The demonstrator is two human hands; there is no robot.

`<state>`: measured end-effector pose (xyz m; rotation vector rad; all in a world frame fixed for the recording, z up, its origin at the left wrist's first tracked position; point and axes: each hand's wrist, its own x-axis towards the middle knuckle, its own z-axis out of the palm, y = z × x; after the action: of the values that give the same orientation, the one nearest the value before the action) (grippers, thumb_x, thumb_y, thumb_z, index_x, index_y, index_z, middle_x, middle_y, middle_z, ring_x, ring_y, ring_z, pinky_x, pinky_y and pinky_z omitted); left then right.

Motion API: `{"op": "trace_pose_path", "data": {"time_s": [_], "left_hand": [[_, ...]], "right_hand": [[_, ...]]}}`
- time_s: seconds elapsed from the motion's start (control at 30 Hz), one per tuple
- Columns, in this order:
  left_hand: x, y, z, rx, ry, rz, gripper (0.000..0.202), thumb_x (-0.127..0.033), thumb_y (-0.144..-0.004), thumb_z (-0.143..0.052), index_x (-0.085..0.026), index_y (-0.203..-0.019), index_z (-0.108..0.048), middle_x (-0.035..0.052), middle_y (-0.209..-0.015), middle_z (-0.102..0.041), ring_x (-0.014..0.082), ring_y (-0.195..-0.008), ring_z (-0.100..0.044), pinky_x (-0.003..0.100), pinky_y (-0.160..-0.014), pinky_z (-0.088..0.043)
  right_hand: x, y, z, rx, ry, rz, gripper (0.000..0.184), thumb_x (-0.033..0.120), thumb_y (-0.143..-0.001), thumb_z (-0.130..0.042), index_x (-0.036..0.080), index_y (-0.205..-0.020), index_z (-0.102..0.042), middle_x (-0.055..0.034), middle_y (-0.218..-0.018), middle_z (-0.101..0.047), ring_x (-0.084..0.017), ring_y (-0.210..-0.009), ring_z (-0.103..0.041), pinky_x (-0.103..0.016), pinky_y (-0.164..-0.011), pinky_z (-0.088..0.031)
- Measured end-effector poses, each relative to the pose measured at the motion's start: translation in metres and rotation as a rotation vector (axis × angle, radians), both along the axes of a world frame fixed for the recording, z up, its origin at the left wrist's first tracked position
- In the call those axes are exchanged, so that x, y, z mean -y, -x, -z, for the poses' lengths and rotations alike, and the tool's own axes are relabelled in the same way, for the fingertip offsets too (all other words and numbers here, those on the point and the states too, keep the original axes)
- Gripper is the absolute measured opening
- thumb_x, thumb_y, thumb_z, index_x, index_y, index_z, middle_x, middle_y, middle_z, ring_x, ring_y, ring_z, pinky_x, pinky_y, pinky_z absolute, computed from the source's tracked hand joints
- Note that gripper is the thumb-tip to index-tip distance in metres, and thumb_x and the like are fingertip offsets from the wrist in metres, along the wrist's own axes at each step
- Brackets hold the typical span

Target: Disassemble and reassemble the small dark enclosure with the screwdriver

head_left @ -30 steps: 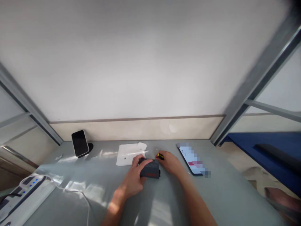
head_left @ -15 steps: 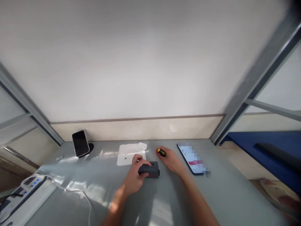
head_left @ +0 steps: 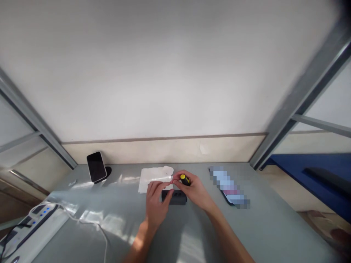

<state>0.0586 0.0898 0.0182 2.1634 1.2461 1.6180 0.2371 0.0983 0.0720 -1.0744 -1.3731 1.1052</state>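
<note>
A small dark box (head_left: 177,197) is seen in the middle of the grey table (head_left: 260,226). The left hand (head_left: 155,204) is laid on the box's 9 o'clock end; whether it is squeezed cannot be told. A yellow screwdriver (head_left: 184,179) is held tight in the closed right hand (head_left: 196,191), at 1 o'clock from the box. A white paper (head_left: 152,178) is seen at 11 o'clock, and a flat phone (head_left: 229,187) at 3 o'clock.

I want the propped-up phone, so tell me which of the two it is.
The dark-screened phone at the back left, leaning upright on a black stand. The other phone lies flat with a lit screen, beside the right hand.
</note>
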Motion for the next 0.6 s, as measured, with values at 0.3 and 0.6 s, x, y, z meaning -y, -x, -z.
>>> {"op": "trace_pose_path", "data": {"time_s": [0.3, 0.6], "left_hand": [[0.0032, 0.0007, -0.0016, -0.068, -0.226, -0.110, 0.014, -0.021, -0.100, -0.068, -0.025, -0.111, -0.076, 0.0040, -0.093, -0.072, 0.0204, -0.091, -0.066, 0.033, -0.084, -0.057], [0.0024, 0.0024, -0.0059, -0.054, -0.179, -0.050, 0.021, -0.012, -0.101, -0.061, -0.024, -0.107, -0.078, 0.0037, -0.098, -0.077, 0.0205, -0.095, -0.065, 0.033, -0.089, -0.055]], "right_hand": [[0.0041, 0.0098, 0.0051, 0.020, -0.037, -0.063, 0.019, 0.042, -0.086, -0.076, 0.025, -0.095, -0.072, -0.0003, -0.086, -0.072, -0.021, -0.084, -0.066, -0.032, -0.078, -0.053], [0.0058, 0.0061, -0.0009, 0.151, -0.101, -0.044, 0.019, 0.042, -0.094, -0.066, 0.024, -0.092, -0.073, -0.0006, -0.084, -0.071, -0.020, -0.079, -0.063, -0.031, -0.075, -0.051]]}}
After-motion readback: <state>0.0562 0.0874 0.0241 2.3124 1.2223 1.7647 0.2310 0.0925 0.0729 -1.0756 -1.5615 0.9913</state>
